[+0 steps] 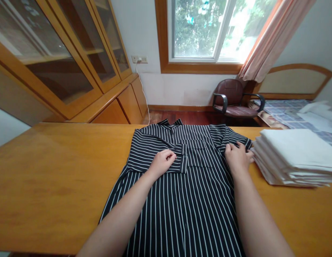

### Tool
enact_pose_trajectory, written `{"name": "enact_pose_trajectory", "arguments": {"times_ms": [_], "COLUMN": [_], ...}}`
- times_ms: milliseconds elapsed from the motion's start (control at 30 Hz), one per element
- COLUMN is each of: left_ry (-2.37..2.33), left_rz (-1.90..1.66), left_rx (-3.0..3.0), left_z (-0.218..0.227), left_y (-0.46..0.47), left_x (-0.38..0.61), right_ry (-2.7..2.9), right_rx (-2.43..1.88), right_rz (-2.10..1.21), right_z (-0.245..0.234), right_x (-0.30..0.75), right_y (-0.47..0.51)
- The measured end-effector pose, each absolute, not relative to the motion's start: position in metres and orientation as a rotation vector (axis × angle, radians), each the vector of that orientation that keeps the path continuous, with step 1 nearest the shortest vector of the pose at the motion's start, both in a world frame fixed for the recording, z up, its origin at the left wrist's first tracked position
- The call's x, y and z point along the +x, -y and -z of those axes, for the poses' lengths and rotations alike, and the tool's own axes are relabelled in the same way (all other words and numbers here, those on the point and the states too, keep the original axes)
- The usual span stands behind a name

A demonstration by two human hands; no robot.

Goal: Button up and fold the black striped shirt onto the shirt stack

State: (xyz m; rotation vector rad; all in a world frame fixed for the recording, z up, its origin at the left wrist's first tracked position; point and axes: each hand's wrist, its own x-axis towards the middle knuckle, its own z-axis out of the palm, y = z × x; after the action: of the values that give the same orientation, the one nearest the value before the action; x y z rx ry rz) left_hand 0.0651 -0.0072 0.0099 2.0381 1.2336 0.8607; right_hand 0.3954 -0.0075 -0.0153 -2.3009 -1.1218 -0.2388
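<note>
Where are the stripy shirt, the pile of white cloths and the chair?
Striped shirt (182, 207), head view, on its front panel.
White cloth stack (297, 146), head view, on the top sheet.
Chair (231, 89), head view, on its backrest.

A stack of folded white cloths (294, 153) sits at the right edge of the wooden table (48, 171). Beyond the far edge, a glass-fronted cabinet (74, 64) lines the left wall, with a wall socket (139, 59) beside it. A dark red armchair (235, 100) stands under the window (208, 28), near a pink curtain (273, 39). A bed (289, 110) lies past the far right corner.
</note>
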Motion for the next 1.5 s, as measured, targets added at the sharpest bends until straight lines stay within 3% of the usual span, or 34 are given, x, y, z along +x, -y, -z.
{"name": "enact_pose_trajectory", "arguments": {"times_ms": [467,733,933,1133,1300,1500], "left_ry": [-1.220,-1.223,-1.225,-1.225,-1.229,-1.225], "left_rz": [-0.861,-0.868,-0.869,-0.861,-0.864,-0.873], "left_rx": [2.039,2.072,2.071,2.066,2.059,2.075], "left_z": [-0.008,-0.009,-0.009,-0.010,-0.010,-0.006], "left_y": [0.007,0.006,0.007,0.007,0.007,0.006], "left_x": [0.064,0.065,0.064,0.064,0.064,0.065], "right_ry": [1.372,1.426,1.580,2.080,1.885,1.934], "right_rx": [-2.442,-2.173,-1.608,-0.976,-0.978,-1.120], "right_rz": [0.180,0.324,0.499,0.400,0.432,0.210], "right_z": [0.008,0.006,-0.018,-0.039,-0.032,-0.023], "right_x": [0.393,0.394,0.372,0.327,0.327,0.331], "right_y": [0.010,0.007,0.007,0.030,0.034,0.022]}}
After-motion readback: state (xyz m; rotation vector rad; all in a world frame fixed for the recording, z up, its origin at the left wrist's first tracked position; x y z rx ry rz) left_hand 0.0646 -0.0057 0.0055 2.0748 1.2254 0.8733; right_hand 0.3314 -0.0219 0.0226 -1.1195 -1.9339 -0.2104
